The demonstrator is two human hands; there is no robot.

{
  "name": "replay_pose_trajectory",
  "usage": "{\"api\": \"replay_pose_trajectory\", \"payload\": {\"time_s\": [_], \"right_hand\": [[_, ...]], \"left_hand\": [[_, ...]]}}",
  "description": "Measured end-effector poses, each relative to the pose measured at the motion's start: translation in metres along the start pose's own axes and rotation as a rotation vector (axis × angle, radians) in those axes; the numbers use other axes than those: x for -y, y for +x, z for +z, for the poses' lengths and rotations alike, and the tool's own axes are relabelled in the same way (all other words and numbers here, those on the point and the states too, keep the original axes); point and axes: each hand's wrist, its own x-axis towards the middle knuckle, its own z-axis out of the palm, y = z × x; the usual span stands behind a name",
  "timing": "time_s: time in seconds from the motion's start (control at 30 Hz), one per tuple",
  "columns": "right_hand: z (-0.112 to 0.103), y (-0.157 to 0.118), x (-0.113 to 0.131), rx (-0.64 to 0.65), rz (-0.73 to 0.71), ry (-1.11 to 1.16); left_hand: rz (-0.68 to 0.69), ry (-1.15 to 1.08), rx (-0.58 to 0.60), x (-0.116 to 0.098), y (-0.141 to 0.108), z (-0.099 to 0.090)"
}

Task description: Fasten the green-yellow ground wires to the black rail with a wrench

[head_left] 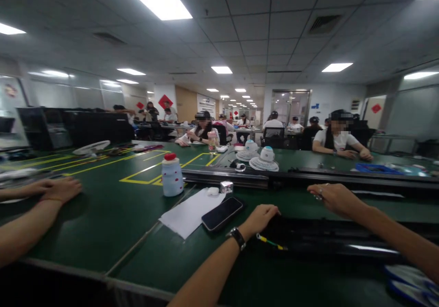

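My left hand (261, 219), with a dark watch on its wrist, rests at the left end of a long black housing (325, 236) lying on the green table. Its fingers curl over the housing's edge, with their tips partly hidden. Above the housing's far side is my right hand (331, 196), wearing a ring, its fingers closed in a pinch. What sits between those fingers, if anything, is too small to make out. A short green-and-yellow wire (272, 242) with a ring terminal pokes out from the housing near my left wrist.
Left of my left hand lie a phone (222, 213), a white sheet (187, 213) and a white earbud case (213, 191). A bottle (172, 177) with a red cap stands beyond. White fans (264, 160) and black rails lie further back. A co-worker's hands (61, 190) rest at left.
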Motion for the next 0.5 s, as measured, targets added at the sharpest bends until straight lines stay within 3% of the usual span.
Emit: {"api": "replay_pose_trajectory", "payload": {"time_s": [0.27, 0.37, 0.5], "right_hand": [[0.020, -0.033, -0.004, -0.389, 0.206, 0.155], [0.022, -0.034, -0.013, -0.414, 0.259, 0.203], [0.016, -0.040, -0.030, -0.350, 0.346, 0.230]], "left_hand": [[0.030, 0.053, -0.004, 0.002, 0.001, -0.012], [0.018, 0.057, 0.002, 0.004, 0.002, -0.013], [-0.023, 0.047, 0.023, 0.007, 0.009, -0.014]]}}
